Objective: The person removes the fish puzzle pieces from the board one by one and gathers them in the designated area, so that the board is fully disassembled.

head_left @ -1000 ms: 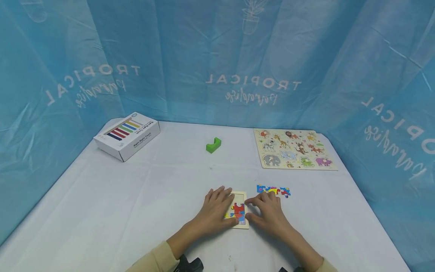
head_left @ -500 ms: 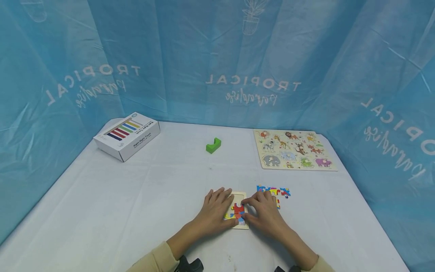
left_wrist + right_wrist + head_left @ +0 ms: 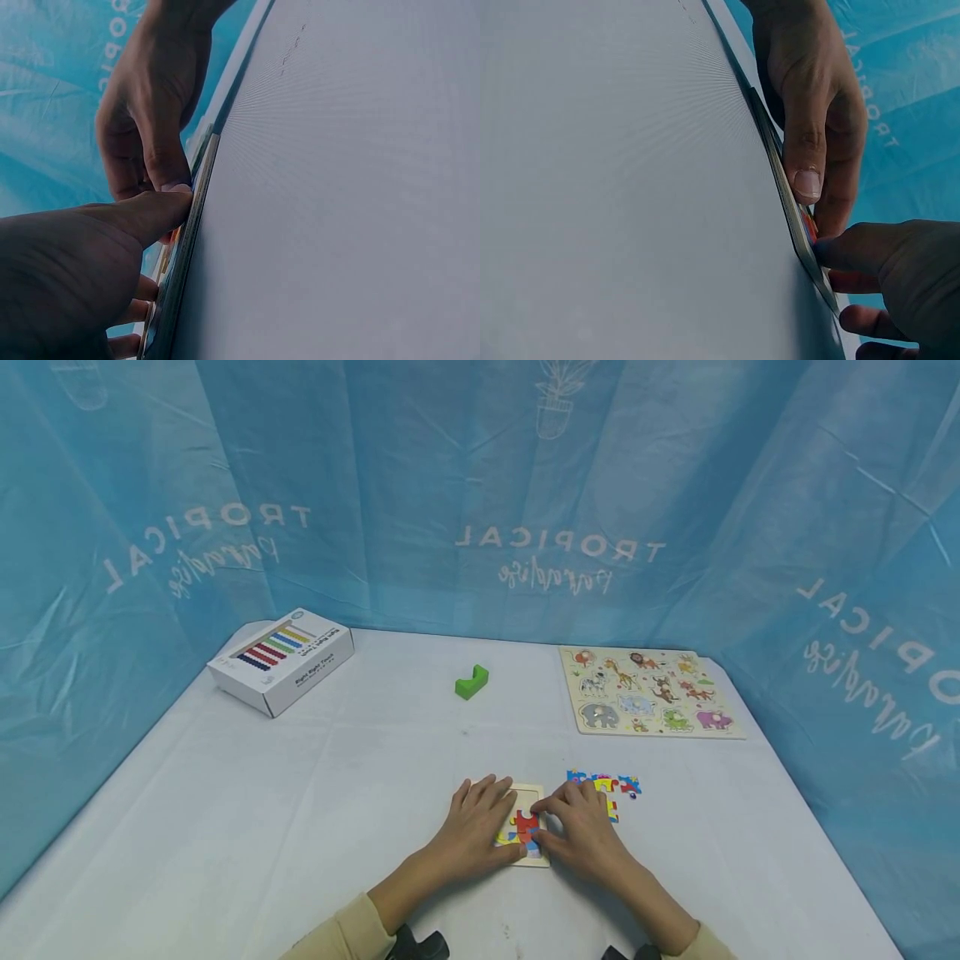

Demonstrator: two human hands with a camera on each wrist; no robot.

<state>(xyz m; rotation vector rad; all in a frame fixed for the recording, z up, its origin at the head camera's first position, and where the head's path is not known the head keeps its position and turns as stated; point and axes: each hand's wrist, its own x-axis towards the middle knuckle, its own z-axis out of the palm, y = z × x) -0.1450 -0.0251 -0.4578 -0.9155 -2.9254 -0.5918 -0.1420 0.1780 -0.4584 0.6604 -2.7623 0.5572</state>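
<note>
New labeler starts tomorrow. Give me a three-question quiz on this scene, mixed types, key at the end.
1. Multiple choice: in the head view, which sits between the white box and the animal board?
A) a red cup
B) a green block
C) a blue pen
2. Fill in the blank: the ____ hand lies across the left side of the puzzle frame, while the loose pieces lie nearer the other hand.
3. True or false: the frame is completely filled.

Key:
1. B
2. left
3. False; its far part is bare.
</note>
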